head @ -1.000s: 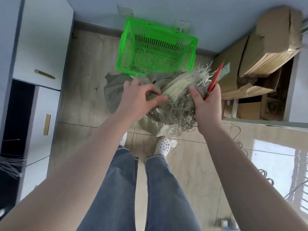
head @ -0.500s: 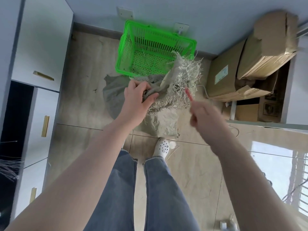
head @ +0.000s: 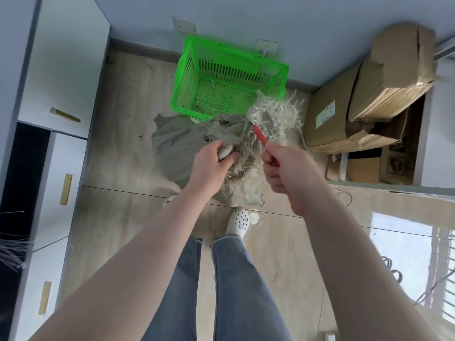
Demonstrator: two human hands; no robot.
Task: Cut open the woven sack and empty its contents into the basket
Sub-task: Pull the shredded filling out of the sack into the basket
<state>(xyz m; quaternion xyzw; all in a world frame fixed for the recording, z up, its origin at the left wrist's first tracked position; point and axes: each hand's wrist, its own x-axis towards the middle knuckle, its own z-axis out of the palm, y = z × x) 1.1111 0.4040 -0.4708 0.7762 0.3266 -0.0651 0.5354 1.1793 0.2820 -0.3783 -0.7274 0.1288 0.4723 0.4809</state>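
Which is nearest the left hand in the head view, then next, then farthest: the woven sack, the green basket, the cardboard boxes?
1. Woven sack: gripped at its frayed top by the left hand.
2. Green basket: on the floor just beyond the sack, by the wall.
3. Cardboard boxes: stacked far off to the right, past the right hand.

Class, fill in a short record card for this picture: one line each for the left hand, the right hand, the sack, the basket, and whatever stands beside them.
Left hand: left hand grips a bunched part of the sack
Right hand: right hand holds a red-handled cutter, tip pointing into the frayed fibres
Sack: grey woven sack on the floor, top torn and frayed
Basket: green basket behind the sack, by the wall, holding only a few loose strands
Beside: cardboard boxes to the right of the basket
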